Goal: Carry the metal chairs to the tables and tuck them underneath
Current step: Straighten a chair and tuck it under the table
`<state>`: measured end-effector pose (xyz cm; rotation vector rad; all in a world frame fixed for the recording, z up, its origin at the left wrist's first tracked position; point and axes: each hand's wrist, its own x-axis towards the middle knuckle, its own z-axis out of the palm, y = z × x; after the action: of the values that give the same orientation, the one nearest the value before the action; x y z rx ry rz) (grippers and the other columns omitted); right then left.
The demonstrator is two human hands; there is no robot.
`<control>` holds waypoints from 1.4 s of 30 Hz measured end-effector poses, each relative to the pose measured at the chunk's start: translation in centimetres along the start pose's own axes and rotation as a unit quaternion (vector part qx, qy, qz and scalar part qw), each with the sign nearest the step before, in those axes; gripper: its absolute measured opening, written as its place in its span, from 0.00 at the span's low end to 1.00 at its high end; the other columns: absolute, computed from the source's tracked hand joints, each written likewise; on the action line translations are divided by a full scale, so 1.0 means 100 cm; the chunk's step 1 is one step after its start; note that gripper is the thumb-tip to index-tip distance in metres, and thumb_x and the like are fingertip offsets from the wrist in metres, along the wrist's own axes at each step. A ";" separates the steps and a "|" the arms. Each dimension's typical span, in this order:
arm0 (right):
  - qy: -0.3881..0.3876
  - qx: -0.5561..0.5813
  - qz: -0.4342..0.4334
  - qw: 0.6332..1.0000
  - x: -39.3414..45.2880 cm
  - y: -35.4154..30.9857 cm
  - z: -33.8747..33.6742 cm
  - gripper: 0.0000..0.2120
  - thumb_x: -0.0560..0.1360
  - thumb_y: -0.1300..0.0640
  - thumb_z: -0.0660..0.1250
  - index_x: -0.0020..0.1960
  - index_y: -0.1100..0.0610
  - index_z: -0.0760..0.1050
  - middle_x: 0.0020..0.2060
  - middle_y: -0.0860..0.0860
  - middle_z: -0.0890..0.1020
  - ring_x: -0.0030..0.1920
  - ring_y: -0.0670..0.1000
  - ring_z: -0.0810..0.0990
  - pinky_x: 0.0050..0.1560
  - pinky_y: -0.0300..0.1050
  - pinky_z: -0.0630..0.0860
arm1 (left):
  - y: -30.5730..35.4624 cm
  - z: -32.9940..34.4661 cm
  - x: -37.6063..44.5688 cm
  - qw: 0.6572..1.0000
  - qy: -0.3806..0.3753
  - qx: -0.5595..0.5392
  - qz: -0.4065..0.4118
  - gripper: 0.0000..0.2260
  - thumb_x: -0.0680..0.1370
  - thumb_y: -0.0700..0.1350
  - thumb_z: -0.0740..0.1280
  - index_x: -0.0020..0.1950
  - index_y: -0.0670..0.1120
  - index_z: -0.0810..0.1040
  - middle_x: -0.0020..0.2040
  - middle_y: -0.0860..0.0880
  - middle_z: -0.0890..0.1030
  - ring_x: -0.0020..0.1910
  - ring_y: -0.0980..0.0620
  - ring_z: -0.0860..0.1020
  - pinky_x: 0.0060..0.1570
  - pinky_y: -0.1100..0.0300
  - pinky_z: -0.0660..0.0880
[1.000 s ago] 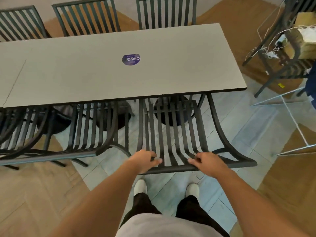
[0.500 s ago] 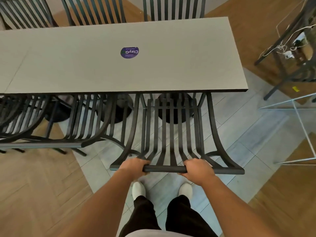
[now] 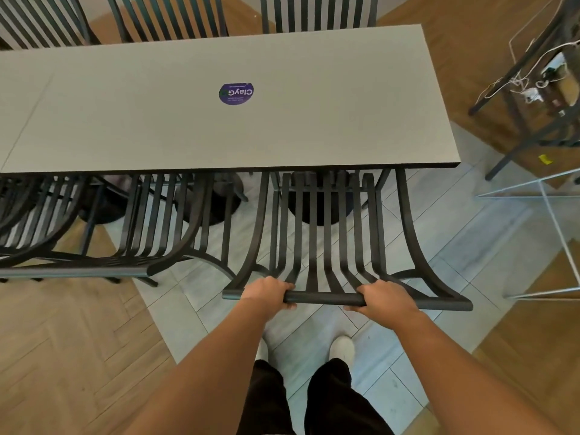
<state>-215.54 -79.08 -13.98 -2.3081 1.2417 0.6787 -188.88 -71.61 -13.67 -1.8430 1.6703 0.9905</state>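
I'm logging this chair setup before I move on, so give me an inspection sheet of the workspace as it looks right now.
Surface: grey table, top bare except for a round purple sticker.
Job's things: metal chair with its seat partly under the table's near edge, its top rail toward the person; neighbouring chair to its left also partly under the table; more chair backs along the far side.
Clutter: small yellow scrap on the floor at right.
Hands: left hand and right hand both grip the chair's top rail.
Cables: white wires tangled on a dark frame at upper right.
Surroundings: tile and wood floor; thin white wire stand at right.
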 end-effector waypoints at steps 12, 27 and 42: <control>0.023 -0.027 -0.008 0.999 0.042 0.006 -0.024 0.32 0.73 0.23 0.58 0.51 0.50 0.79 0.37 0.47 0.80 0.39 0.50 0.81 0.45 0.48 0.81 | -0.008 -0.038 0.018 1.000 0.023 0.017 -0.006 0.20 0.83 0.59 0.65 0.75 0.59 0.72 0.51 0.49 0.82 0.48 0.50 0.82 0.52 0.53 0.82; 0.001 -0.026 -0.001 1.000 0.042 0.000 -0.032 0.30 0.74 0.25 0.60 0.51 0.52 0.79 0.39 0.49 0.79 0.41 0.52 0.80 0.45 0.49 0.81 | -0.018 -0.037 0.028 1.000 -0.002 -0.021 -0.012 0.23 0.81 0.61 0.68 0.76 0.62 0.71 0.49 0.52 0.80 0.46 0.53 0.80 0.53 0.54 0.82; -0.101 0.269 0.074 0.955 0.035 -0.001 -0.058 0.44 0.67 0.24 0.69 0.73 0.51 0.72 0.65 0.51 0.79 0.65 0.53 0.77 0.63 0.51 0.75 | 0.032 -0.086 0.052 0.991 -0.069 -0.116 -0.015 0.40 0.77 0.76 0.56 0.81 0.53 0.65 0.78 0.45 0.71 0.76 0.41 0.69 0.74 0.41 0.67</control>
<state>-212.58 -84.63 -11.51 -1.6739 1.3154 0.5270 -190.27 -81.89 -11.76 -1.8883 1.4944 1.3141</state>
